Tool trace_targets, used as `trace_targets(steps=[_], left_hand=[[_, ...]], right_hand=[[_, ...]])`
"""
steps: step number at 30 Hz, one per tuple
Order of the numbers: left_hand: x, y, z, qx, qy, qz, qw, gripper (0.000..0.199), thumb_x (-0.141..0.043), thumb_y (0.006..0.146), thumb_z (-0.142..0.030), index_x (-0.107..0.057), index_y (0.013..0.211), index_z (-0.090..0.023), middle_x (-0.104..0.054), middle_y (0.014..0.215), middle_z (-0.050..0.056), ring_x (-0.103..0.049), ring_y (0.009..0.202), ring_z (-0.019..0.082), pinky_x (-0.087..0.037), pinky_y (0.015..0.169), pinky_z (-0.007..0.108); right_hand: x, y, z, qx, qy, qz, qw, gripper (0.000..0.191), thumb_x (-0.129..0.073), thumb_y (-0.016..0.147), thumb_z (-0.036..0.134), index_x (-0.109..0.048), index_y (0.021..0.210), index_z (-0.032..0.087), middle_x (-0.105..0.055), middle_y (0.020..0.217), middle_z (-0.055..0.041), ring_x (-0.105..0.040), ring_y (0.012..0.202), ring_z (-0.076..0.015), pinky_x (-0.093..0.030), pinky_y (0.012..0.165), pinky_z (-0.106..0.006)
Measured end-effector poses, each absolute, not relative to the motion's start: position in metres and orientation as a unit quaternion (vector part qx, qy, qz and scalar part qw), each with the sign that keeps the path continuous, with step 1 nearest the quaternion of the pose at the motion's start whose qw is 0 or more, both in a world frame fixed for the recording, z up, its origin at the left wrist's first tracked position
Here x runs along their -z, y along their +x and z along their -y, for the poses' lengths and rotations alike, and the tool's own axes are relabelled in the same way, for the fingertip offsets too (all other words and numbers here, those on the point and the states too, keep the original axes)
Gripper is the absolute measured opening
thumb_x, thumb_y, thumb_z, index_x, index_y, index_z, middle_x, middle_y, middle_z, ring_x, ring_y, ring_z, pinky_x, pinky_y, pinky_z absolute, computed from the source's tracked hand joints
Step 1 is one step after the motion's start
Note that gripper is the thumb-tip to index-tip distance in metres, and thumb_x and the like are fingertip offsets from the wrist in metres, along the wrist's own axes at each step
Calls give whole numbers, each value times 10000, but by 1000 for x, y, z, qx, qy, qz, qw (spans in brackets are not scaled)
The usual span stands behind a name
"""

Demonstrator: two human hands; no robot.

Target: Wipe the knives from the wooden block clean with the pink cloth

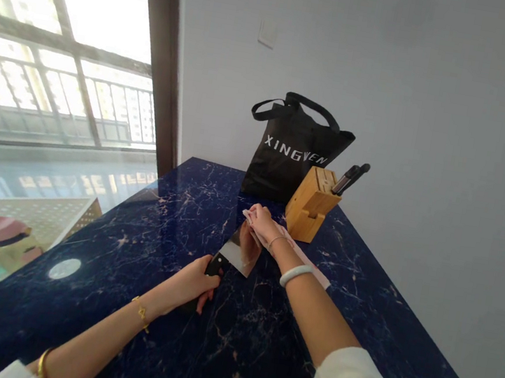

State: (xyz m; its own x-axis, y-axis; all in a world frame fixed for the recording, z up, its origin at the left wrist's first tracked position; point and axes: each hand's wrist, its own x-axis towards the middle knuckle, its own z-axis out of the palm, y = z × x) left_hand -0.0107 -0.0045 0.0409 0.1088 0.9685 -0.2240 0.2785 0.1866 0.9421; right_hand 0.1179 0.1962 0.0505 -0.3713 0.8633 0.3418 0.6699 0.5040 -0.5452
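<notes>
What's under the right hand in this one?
Pink cloth shows under the right hand and wrist, next to the cleaver. The hand covers part of the cloth, so whether any blade lies beneath it cannot be seen.

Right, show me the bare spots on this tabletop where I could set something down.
Bare tabletop lies beyond the left hand, left of the black bag, and also right of the pink cloth. It's crowded where the cleaver, right hand and knife block cluster.
</notes>
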Motion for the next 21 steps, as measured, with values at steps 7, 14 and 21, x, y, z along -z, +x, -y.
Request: trace_targets(steps=[7,14,21], left_hand=[[-46,-10,7,-341,532,-582,512,182,-431,687,-156,-391,864,-174,-501,413,-89,-461,267,100,-359,259,174],[-48,-9,9,-342,540,-586,498,131,-454,689,-173,-402,810,-175,-518,440,-73,-466,281,89,-358,268,165],[-42,-13,7,-337,544,-572,514,156,-479,704,-234,-430,838,-172,-515,455,-75,-441,287,79,-367,279,173]], right_hand=[[-56,121,-134,-176,-350,877,277,140,-393,849,238,-511,899,181,-480,871,-42,-469,824,-145,-343,775,-280],[-56,120,-80,-216,-268,895,285,82,-424,839,205,-479,897,189,-464,886,-22,-448,867,-132,-336,811,-272],[-64,131,-70,-236,-263,894,274,44,-438,826,196,-466,856,183,-468,874,-15,-459,830,-125,-361,793,-270]])
